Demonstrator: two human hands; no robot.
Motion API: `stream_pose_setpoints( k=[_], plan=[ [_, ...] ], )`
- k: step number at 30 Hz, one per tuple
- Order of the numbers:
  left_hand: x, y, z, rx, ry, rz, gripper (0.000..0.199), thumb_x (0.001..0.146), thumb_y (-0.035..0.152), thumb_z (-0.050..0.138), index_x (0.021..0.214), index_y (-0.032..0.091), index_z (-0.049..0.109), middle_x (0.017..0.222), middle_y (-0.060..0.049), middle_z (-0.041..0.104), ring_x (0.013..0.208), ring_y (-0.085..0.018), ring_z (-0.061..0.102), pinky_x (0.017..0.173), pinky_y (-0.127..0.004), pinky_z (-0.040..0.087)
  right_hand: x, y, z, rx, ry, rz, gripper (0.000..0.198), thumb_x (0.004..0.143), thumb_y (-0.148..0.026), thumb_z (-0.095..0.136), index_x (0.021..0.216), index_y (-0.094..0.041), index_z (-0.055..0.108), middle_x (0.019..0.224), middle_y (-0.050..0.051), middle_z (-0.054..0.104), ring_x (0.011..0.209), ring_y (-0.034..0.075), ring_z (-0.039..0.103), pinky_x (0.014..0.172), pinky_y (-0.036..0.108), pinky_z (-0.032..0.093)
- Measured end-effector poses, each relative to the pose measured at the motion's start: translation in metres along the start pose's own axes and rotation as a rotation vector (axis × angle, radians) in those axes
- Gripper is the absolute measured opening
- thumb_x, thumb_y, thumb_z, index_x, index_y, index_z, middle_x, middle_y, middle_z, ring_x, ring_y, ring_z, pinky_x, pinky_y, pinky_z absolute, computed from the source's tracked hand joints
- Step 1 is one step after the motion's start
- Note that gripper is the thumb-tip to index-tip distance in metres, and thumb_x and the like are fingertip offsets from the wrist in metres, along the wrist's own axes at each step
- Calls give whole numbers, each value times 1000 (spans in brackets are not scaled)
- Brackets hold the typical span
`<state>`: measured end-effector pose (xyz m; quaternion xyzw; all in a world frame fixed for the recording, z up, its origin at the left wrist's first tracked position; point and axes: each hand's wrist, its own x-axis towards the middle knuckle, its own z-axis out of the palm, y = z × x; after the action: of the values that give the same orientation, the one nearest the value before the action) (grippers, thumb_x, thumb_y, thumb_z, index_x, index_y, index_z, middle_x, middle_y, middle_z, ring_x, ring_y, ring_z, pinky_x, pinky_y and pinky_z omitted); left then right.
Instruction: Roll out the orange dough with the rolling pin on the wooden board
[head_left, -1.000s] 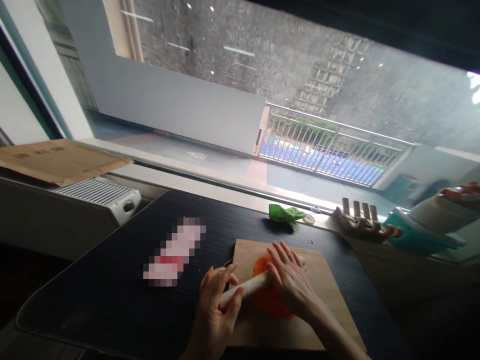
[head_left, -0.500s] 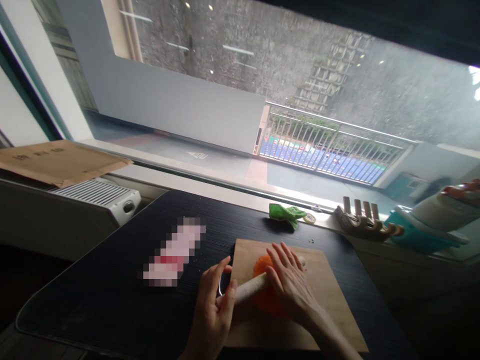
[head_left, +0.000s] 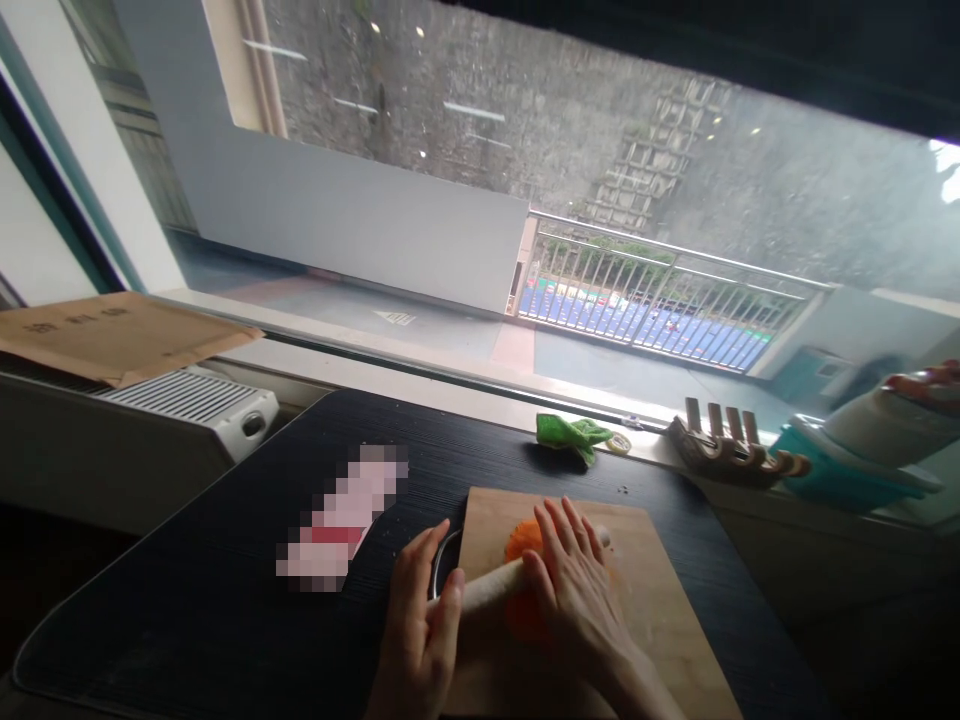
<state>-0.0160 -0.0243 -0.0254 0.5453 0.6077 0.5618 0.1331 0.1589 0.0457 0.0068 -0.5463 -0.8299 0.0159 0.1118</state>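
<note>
A pale rolling pin (head_left: 487, 590) lies slantwise across a flat orange piece (head_left: 521, 540), which looks like dough, on the wooden board (head_left: 660, 610). My right hand (head_left: 577, 570) lies flat over the pin's right part, fingers stretched out, covering much of the orange piece. The pin's left end sits between the thumb and curled fingers of my left hand (head_left: 424, 610), which cups it loosely. A dark object with a shiny curved rim (head_left: 442, 560) shows partly between my left hand and the board.
The board rests on a black table (head_left: 187, 590). A blurred-out pink item (head_left: 341, 520) lies left. At the back are a green cloth (head_left: 570, 435) and a tape roll (head_left: 618, 442). A rack (head_left: 731, 450) and a teal basin (head_left: 847, 460) stand right, a cardboard piece (head_left: 120, 335) left.
Both hands and the rolling pin have shifted slightly to the left and nearer in the picture. The whole view has also moved a little.
</note>
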Motion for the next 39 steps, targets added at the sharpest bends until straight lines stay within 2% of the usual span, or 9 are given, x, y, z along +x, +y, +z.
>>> stream_pose_setpoints(
  k=[7,9,14,17,22,25,29,33,39],
  plan=[
    [2,0,-2,49,32,39,38,91,30,43,129,26,42,125,-7,50,116,-23,50,97,-42,46,70,-25,-7,77,-120,136,56,96,-47,25,137,-13,43,148,11,30,139,25,16,109,41,24],
    [1,0,-4,66,55,37,39,91,30,43,129,26,42,126,-7,49,117,-23,49,97,-42,45,63,-26,-6,79,-108,118,57,96,-48,26,136,-12,43,148,12,31,139,26,16,109,42,24],
    [1,1,-4,70,30,45,35,90,31,44,124,26,48,124,-6,51,115,-23,51,92,-37,49,-3,-13,6,62,85,23,52,96,-44,30,139,-17,39,148,5,32,140,22,15,113,42,16],
    [6,-1,-3,38,-16,63,28,90,31,44,116,25,55,119,-6,55,110,-21,54,84,-31,53,12,-8,4,130,32,22,50,95,-43,33,138,-17,41,147,8,33,139,25,15,112,46,18],
    [19,-10,-16,211,-176,190,24,88,38,50,103,24,62,95,-3,66,90,-20,62,82,-34,49,67,20,-20,266,-163,-74,41,94,-27,32,128,-20,53,138,8,47,130,20,37,105,39,33],
    [28,-9,-27,278,-331,116,32,87,45,49,103,22,64,88,-2,67,81,-18,64,75,-30,49,55,52,-30,271,-162,-123,47,82,-10,41,125,-22,56,133,4,52,128,17,39,105,34,33],
    [48,12,-31,391,-520,111,37,84,43,55,114,23,60,97,-2,67,89,-18,62,80,-29,47,29,74,-36,165,-91,-186,48,76,-3,43,118,-19,60,119,5,61,124,21,43,102,34,35],
    [81,38,-10,555,-613,276,24,85,29,51,104,24,65,95,-1,68,93,-18,59,84,-30,44,10,77,-48,99,11,-190,35,82,-11,46,112,-21,62,107,5,63,103,21,54,89,34,40],
    [114,49,68,643,-688,347,22,89,33,49,98,23,66,100,-2,66,100,-19,57,92,-35,41,-58,89,-33,6,77,-91,24,87,-23,46,106,-25,61,99,4,63,96,21,55,81,33,42]
  ],
)
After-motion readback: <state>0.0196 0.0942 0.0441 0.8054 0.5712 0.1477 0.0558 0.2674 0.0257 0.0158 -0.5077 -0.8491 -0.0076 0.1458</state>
